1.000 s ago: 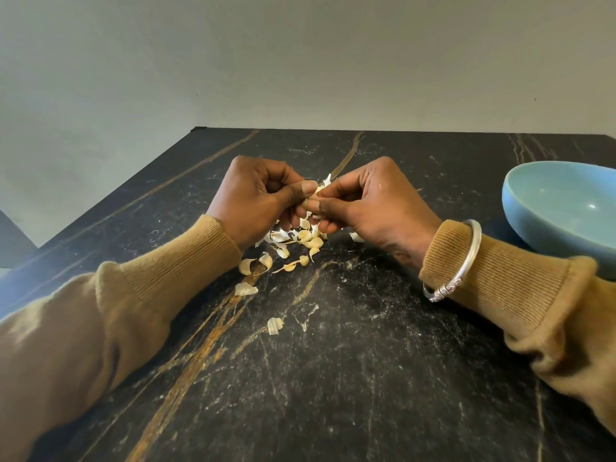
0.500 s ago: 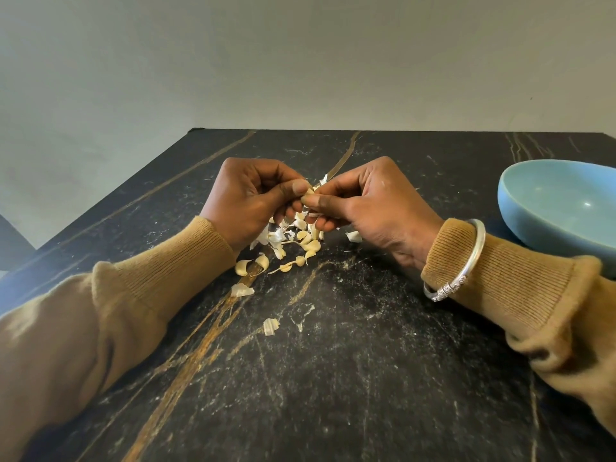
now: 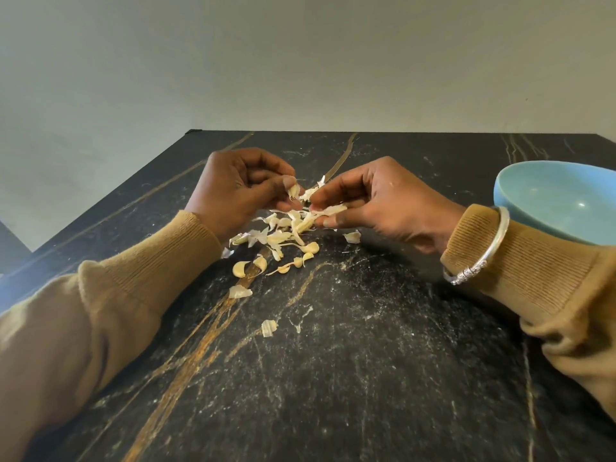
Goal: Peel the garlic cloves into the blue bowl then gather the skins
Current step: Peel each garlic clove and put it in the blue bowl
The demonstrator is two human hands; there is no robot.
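My left hand (image 3: pixel 240 191) pinches a small garlic piece (image 3: pixel 293 191) between thumb and fingers. My right hand (image 3: pixel 376 201) holds a garlic clove (image 3: pixel 333 210) with papery skin sticking up near its fingertips. The two hands are slightly apart above a pile of garlic skins and cloves (image 3: pixel 283 238) on the dark marble table (image 3: pixel 333 361). The blue bowl (image 3: pixel 563 201) stands at the right behind my right wrist; the part of its inside that I can see looks bare.
Loose skin bits lie nearer me, one skin bit (image 3: pixel 239 291) by my left sleeve and another skin scrap (image 3: pixel 269 327) further toward me. A silver bangle (image 3: pixel 483 258) rings my right wrist. The table's far edge meets a plain wall.
My hands were pressed together on one clove; now they have drawn apart, each keeping a piece, and the pile beneath shows more fully.
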